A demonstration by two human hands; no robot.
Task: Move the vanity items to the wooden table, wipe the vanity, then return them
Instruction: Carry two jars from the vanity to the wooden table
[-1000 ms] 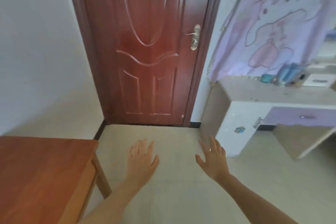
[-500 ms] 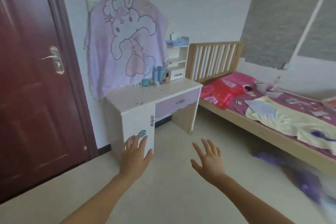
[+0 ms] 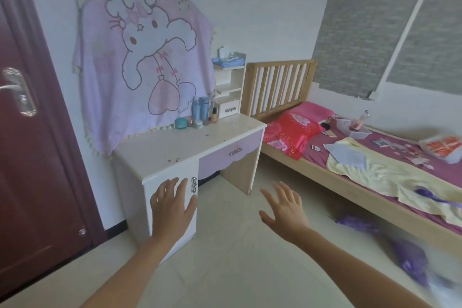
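Observation:
The white vanity (image 3: pixel 175 150) with a lilac drawer stands ahead against the wall, its top speckled with dark crumbs. At its back edge stand two blue bottles (image 3: pixel 200 108), a teal jar (image 3: pixel 181 123), a small white jar (image 3: pixel 198 124) and small cosmetic bottles (image 3: pixel 213 115). A lilac cartoon cloth (image 3: pixel 140 62) drapes over the mirror. My left hand (image 3: pixel 172 205) is held out, fingers spread, in front of the vanity's cabinet door. My right hand (image 3: pixel 283 207) hovers open over the floor. Both hold nothing. The wooden table is out of view.
A dark red door (image 3: pixel 30 157) stands at the left. A wooden bed (image 3: pixel 350 157) with pink and yellow bedding and scattered items fills the right. A small white shelf unit (image 3: pixel 228 90) with a tissue box sits on the vanity's right end. Purple things lie blurred on the floor (image 3: pixel 410 260).
The view has swung right from the door and wooden table to the vanity and bed, and the vanity has come closer. Both hands stay open and empty in front.

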